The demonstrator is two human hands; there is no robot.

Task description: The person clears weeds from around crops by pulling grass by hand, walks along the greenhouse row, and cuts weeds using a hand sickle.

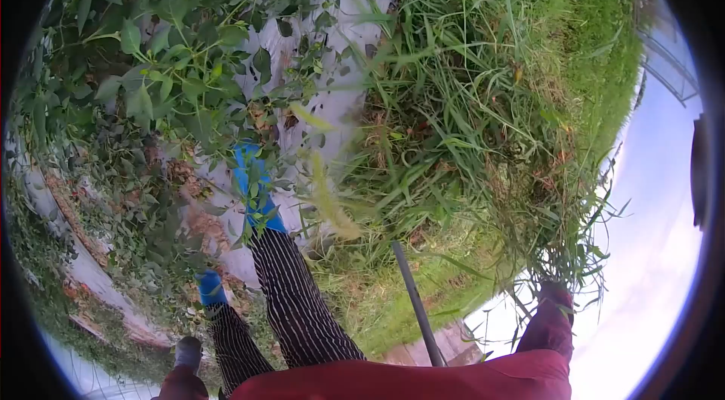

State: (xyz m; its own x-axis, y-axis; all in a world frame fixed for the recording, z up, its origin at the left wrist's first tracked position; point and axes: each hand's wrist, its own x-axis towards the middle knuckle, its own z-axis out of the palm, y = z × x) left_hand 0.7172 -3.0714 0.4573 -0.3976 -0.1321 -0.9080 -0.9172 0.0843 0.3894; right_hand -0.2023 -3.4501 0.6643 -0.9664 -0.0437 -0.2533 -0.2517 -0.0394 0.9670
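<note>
At the lower right, my right hand is raised at the end of its sleeve and closed around a large bunch of long grass. The blades fan out above it and hide most of the fingers. My left hand hangs low at the left edge of my body, in what looks like a grey glove. It is small in view and its fingers cannot be made out. Blurred seed heads of grass hang close to the camera in the middle.
Leafy green plants grow through pale plastic sheeting ahead and to the left. My blue-covered feet stand among them. A dark pole slants up near my body. Mown-looking grass runs along the right.
</note>
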